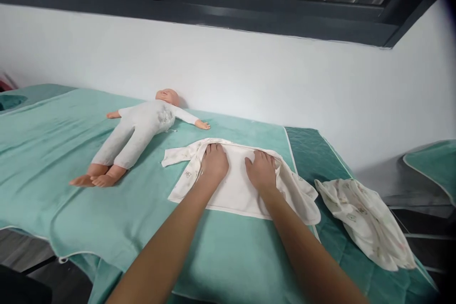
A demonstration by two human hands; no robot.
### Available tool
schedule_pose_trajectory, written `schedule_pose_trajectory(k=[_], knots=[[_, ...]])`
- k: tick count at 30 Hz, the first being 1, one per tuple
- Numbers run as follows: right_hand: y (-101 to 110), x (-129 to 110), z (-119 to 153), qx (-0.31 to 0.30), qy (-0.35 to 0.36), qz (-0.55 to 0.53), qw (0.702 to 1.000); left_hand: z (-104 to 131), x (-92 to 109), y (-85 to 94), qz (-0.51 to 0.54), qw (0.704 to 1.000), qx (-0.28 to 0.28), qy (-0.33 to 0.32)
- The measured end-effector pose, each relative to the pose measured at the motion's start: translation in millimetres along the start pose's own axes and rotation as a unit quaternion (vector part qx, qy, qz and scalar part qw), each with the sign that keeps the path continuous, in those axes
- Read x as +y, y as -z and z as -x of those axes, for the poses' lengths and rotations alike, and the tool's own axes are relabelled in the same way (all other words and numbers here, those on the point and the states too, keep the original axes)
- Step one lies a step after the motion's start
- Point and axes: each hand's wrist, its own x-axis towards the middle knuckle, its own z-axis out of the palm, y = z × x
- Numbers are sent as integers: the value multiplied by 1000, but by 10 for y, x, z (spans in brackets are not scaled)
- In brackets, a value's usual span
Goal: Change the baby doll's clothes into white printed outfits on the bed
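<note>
A small white baby shirt (237, 180) with a faint print lies spread on the green cover, its front opened to the plain inside. One sleeve reaches out to the left; the right side is bunched in folds. My left hand (215, 160) rests on the shirt by the left front edge, fingers stretched toward the collar. On the right part of the shirt lies my right hand (261, 169), thumb apart and fingers extended near the other front edge. Both hands look open and press on the cloth; their fingertips are partly hard to make out.
A baby doll (142, 121) in a white suit lies on its back at the left. A crumpled printed white garment (366, 218) is on the darker green quilted cover (306, 152) at the right. Behind the bed runs a white wall (228, 66) under a barred window.
</note>
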Motion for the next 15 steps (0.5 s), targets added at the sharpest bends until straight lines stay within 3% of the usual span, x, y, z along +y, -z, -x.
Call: schedule_pose_trajectory(k=[8,15], knots=[[12,-120,-179,52,-54,1,997,-261,210,-123,61,996,39,45],[-78,-8,-402,-9,-50,26,998,-424,164,-265,0,999,36,22]])
